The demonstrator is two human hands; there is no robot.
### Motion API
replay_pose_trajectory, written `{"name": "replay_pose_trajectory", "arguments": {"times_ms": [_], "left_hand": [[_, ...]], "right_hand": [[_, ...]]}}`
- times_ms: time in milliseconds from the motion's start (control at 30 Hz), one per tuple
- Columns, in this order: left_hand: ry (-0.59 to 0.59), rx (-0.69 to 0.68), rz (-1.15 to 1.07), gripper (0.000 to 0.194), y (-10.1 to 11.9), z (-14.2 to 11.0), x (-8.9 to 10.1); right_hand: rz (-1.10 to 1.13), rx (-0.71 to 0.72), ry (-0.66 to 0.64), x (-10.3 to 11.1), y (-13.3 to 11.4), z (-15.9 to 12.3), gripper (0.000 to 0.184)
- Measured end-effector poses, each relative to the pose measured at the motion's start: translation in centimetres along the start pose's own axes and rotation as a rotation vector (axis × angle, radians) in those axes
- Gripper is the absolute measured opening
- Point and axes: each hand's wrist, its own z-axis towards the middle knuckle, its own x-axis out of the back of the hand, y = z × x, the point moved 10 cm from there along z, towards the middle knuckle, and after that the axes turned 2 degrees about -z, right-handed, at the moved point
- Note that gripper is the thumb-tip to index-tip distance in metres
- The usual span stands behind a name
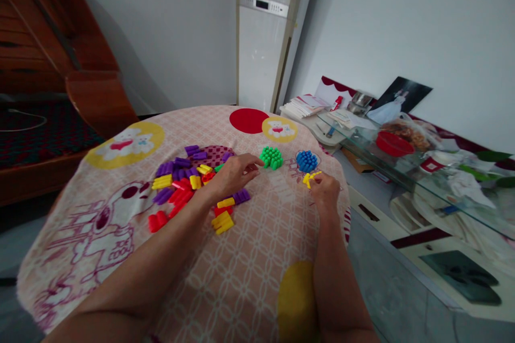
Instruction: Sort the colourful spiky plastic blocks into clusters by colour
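Observation:
My right hand pinches a yellow plastic piece with small knobs, just in front of a bundle of blue pieces. Left of that stands a bundle of green pieces. My left hand hovers beside the green bundle, its fingers stretched towards it and slightly apart, with nothing visible in them. Under and around the left forearm lie loose purple pieces, red pieces and yellow pieces. The forearm hides part of this pile.
A patterned cloth covers the round table. To the right is a glass-topped cabinet with papers, a red bowl and a photo. A wooden bench stands at the left, a tall white appliance behind.

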Motion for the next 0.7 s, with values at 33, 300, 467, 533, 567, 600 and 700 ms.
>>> {"name": "replay_pose_trajectory", "arguments": {"times_ms": [33,300,467,533,567,600,700], "left_hand": [[0.022,0.016,0.022,0.026,-0.4,0.0,0.8],[0.19,0.293,0.31,0.025,-5.3,-1.6,8.7],[-0.156,0.468,0.305,0.01,-8.3,-2.8,6.6],[-0.317,0.45,0.301,0.01,-8.2,-3.1,4.3],[-0.362,0.431,0.331,0.011,-7.9,-3.2,3.4],[-0.38,0.412,0.382,0.013,-7.7,-3.1,2.9],[-0.351,0.374,0.54,0.013,-7.0,-2.8,2.4]], "right_hand": [[-0.035,0.0,0.007,0.1,0.0,-0.1,0.019],[-0.152,-0.051,-0.033,0.2,0.4,-0.2,0.019],[0.051,0.01,0.062,1.2,-1.5,-0.7,0.029],[0.143,0.091,0.037,0.6,-3.1,-1.1,0.031],[0.177,0.124,0.011,0.2,-3.8,-1.4,0.032],[0.204,0.154,-0.018,-0.4,-4.5,-1.6,0.032],[0.268,0.217,-0.079,-1.6,-5.9,-2.2,0.032]]}}
